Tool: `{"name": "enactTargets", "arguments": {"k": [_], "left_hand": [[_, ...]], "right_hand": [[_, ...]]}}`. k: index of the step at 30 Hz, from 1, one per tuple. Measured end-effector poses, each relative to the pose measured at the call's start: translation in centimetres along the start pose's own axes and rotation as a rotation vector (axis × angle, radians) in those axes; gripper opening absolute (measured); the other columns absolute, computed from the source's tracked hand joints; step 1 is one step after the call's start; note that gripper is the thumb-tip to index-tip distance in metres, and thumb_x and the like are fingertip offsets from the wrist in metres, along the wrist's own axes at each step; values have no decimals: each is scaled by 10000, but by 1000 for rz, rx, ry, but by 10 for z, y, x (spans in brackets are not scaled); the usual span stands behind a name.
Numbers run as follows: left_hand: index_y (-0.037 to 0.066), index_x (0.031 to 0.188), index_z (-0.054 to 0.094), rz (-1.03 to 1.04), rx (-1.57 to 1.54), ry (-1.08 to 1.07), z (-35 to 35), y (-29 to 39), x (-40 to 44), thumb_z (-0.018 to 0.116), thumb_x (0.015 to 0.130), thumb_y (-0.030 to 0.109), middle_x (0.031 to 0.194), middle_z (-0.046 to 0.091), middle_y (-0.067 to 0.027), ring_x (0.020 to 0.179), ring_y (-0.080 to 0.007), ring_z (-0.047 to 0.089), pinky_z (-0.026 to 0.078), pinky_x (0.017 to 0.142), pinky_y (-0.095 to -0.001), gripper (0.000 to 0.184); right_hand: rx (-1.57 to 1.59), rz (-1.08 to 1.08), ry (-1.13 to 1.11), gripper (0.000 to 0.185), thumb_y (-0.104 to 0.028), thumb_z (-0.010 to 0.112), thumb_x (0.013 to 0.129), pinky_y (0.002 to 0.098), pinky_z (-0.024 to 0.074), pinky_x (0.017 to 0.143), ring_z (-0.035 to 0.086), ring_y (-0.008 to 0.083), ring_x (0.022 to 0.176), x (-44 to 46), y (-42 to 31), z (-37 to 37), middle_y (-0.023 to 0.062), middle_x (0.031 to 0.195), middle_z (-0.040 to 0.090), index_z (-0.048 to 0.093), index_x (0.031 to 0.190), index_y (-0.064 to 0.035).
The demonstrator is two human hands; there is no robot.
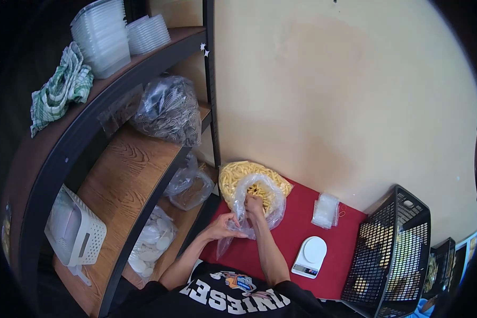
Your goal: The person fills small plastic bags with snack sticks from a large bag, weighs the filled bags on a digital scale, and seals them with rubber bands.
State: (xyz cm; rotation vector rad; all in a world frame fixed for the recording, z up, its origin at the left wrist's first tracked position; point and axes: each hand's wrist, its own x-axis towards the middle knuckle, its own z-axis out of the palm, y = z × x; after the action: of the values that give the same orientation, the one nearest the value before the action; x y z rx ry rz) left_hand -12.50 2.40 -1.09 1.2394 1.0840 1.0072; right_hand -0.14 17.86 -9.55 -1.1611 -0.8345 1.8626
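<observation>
A large clear plastic bag [279,195] full of pale yellow stick-shaped snacks [241,172] leans against the wall at the back of the red table. Its mouth gapes toward me. My left hand [222,227] is closed on the rim of the plastic bag, thumb and fingers pinching the film at the near left. Through the mouth reaches my right hand [254,204], down among the snacks; its fingers are hidden there. To the right, a white digital kitchen scale [314,253] lies on the red tabletop [281,246].
Small clear bags [325,210] and rubber bands [342,211] lie near the wall. Black plastic crates [392,249] border the table's right side. A shelf rack [127,159] on the left holds plastic containers [98,40], a green checked cloth [63,87], a white basket [85,233] and filled bags.
</observation>
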Motion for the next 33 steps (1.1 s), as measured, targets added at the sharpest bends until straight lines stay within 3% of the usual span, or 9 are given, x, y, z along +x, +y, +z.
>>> {"name": "enactTargets", "arguments": {"k": [2,5,7,9,15,20,24,29,33], "left_hand": [[89,938,613,-52,5,-24,-2,-1,-6,931,742,122,976,633,-16,967,-108,586,462,852,-272,375],[80,919,598,43,86,-8,-14,-7,-15,938,746,186,930,631,-3,879,-86,591,484,757,-261,396],[79,912,587,-117,-272,-26,-17,6,-22,900,783,108,941,635,-9,903,-92,601,499,745,-248,340],[79,913,584,-94,-298,-58,-14,4,-18,880,797,77,947,638,-11,913,-96,606,506,742,-246,318],[70,936,594,2,-286,-147,0,11,16,862,807,51,976,650,-25,953,-118,620,513,816,-276,298],[62,939,603,35,-205,-252,31,4,39,906,774,129,962,652,-20,929,-116,615,500,812,-292,352],[60,946,595,156,-100,-250,45,-28,49,896,779,106,986,672,-46,982,-175,638,512,885,-333,348],[53,899,587,150,391,12,45,5,19,980,663,273,961,658,-74,931,-177,637,507,830,-334,508],[66,858,585,125,439,229,28,8,-16,1002,609,309,982,642,-83,940,-192,629,499,847,-339,543]], "right_hand": [[77,33,-48,254,-115,612,1013,239,260,420,374,79,477,-3,-6,-10,19,642,536,644,783,-13],[266,35,101,162,-131,592,1038,218,297,435,382,75,524,-19,-24,-18,15,723,518,624,985,19],[262,31,178,165,-140,598,1038,218,299,437,376,72,527,-18,-25,-28,1,711,496,623,993,17],[286,4,227,172,-168,619,1036,219,308,445,368,67,532,-25,-25,-42,-33,691,439,617,1027,5],[306,-140,439,144,-189,602,1041,218,317,443,406,60,510,-41,-43,-88,-42,685,492,620,1069,-49],[300,-201,417,115,-171,593,1038,221,314,434,409,54,501,-62,-56,-142,-40,699,498,612,1022,-58],[124,-93,416,153,-136,591,1038,233,274,407,361,54,473,-91,-50,-142,-54,640,439,625,936,-28],[-123,-54,307,210,-127,618,1022,234,291,418,393,48,486,-123,-33,-123,-47,620,464,694,905,30],[-145,-108,278,218,-136,627,1020,231,283,440,380,45,513,-173,-42,-95,-60,630,438,682,873,16]]}}
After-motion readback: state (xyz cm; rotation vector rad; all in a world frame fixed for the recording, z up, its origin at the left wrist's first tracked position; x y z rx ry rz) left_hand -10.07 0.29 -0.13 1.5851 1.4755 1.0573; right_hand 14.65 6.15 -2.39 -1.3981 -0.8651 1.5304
